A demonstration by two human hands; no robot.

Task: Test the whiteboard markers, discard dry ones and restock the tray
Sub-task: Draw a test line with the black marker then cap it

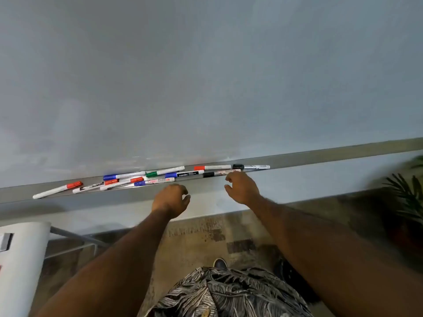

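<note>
Slim white markers with red, blue, green and black caps lie jumbled along the flat grey tray. Just below the tray the left hand hovers, fingers loosely curled, empty. The right hand, at the tray's edge, fingers loose, holds nothing.

One view only: head-worn wide-angle, pointing forward and down. It sits close to the pale grey whiteboard, which fills the upper half of frame. The view is rolled: the long grey metal marker tray runs from lower left up to upper right. Both forearms come in from the bottom corners, with the left hand and right hand near mid-frame, just below the tray. Bottom centre looks straight down the black-and-white leaf-print shirt to the mottled brown floor. The edges are soft and a green potted plant is cut off at the right.
</note>
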